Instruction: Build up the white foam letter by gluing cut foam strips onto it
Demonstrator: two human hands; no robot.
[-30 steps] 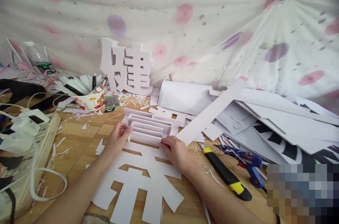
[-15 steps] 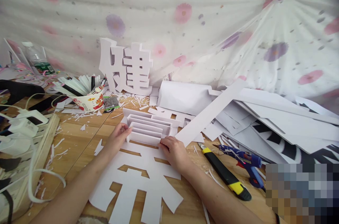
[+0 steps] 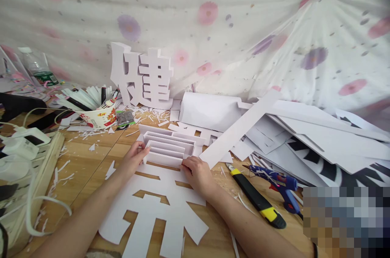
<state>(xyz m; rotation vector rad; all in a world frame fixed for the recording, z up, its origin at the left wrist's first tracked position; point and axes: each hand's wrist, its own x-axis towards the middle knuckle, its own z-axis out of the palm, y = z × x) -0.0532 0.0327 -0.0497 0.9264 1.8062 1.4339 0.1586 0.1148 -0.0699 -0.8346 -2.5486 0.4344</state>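
A flat white cut-out character [image 3: 164,205] lies on the wooden table in front of me. Upright white board strips [image 3: 167,144] stand in rows across its far end. My left hand [image 3: 136,156] is closed, thumb and fingers pinching the left end of the nearest upright strip [image 3: 166,159]. At that strip's right end my right hand [image 3: 196,172] is closed too, its curled fingertips on the strip's edge and partly hidden behind the knuckles.
A blue glue gun [image 3: 274,178] and a yellow-black utility knife [image 3: 256,197] lie at right, before stacked white boards [image 3: 319,128]. Behind stands a finished white character [image 3: 143,75]. At left are a paper tub [image 3: 99,118] of sticks and a power strip [image 3: 45,176]. Scraps litter the table.
The whole view has shifted slightly, so everything sits a little further left. Both hands keep their places at the two ends of the near strip.
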